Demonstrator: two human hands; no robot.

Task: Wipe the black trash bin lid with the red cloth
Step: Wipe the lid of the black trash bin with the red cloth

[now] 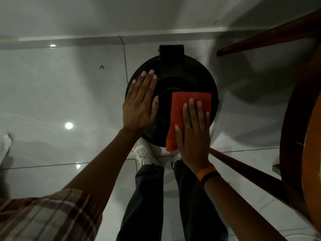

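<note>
The round black trash bin lid lies below me on a bin that stands on the white tiled floor, its hinge block at the far side. My left hand rests flat on the lid's left part, fingers straight and together, holding nothing. A folded red cloth covers the lid's right and near part. My right hand presses flat on top of the cloth, fingers extended; it wears a ring and an orange and black wristband.
A brown wooden chair stands close on the right, its legs crossing above and below the bin. My legs and white shoes are right under the bin's near edge. The wall's base runs behind the bin.
</note>
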